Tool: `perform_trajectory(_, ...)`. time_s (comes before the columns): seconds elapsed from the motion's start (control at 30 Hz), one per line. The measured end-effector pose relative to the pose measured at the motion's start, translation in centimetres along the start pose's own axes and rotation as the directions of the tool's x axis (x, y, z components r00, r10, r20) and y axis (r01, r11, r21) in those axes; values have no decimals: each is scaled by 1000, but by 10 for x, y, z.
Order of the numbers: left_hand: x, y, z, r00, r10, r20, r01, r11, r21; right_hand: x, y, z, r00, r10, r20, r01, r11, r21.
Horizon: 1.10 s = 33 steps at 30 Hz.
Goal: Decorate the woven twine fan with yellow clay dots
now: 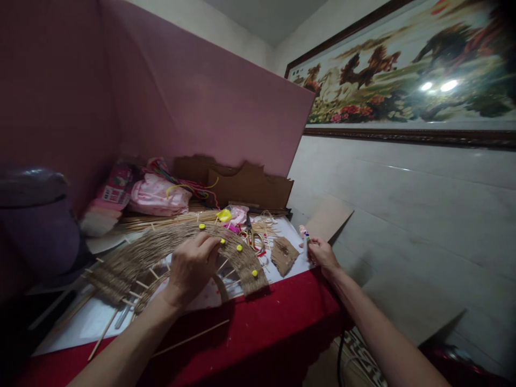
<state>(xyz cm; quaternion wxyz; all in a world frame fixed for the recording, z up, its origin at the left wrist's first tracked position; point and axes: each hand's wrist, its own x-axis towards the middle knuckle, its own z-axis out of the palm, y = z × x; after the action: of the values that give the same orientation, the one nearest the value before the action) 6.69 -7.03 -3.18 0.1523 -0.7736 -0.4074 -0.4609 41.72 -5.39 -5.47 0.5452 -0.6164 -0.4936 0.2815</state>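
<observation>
A curved woven band of brown twine on thin wooden sticks lies across the table, with several small yellow round pieces on it. Over its middle is my left hand, thumb and fingertips pinched at another yellow round piece against the weave. At the table's right end, my right hand is closed around a small white tool with coloured marks and a pinkish end; its kind is not clear. A torn cardboard scrap with a shiny blotch sits just left of that hand.
Gold-handled scissors lie behind the band. Pink packages and cardboard pieces stand at the back, beside a purple bin. Red cloth covers the front edge. A black cord hangs below my right forearm.
</observation>
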Motion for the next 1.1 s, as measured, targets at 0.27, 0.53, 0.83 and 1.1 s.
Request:
perform_trajectory(0.27,2,-1,-4,986,-83,142,50,974,221,-56,-57,21,960,-29,278,-83,920,382)
perform_trajectory(0.53,4,-2,-7,948,-93,305,-4,953,303,-101,-95,76,806,-11,592,-199,936,289)
perform_trajectory(0.83,2,-2,-6,948,-82,307,-16,952,305,-102,-91,117,727,54,685,-352,885,304)
perform_trajectory(1.1,3,1,-7,937,-99,334,-10,951,309,-104,-89,127,734,86,674,-414,843,343)
